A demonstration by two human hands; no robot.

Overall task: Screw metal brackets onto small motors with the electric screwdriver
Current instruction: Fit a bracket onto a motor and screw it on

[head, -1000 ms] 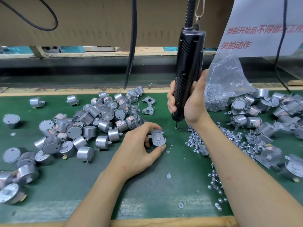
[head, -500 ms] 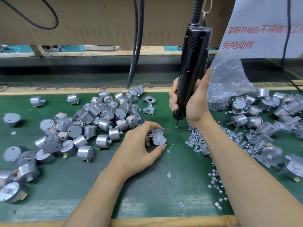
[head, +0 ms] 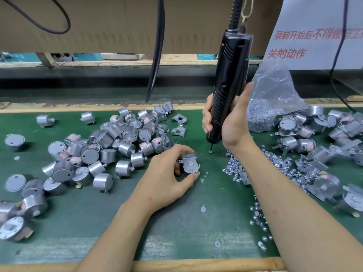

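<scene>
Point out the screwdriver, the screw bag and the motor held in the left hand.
screwdriver (head: 230, 75): head view, middle of its black body.
screw bag (head: 273, 91): head view, its clear upper part.
motor (head: 190, 163): head view, its bracket-covered face.

Our electric screwdriver (head: 229, 81) is black, over a dark green mat (head: 176, 228). Left of it we see silver motors (head: 107, 156); right, a white sheet (head: 318, 18) lettered red.

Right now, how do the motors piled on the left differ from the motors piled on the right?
The left motors are bare cans; the right motors carry metal brackets. The left motors lie near two loose brackets; the right motors lie beside the screw bag. Both are small silver cylinders on the green mat.
</scene>
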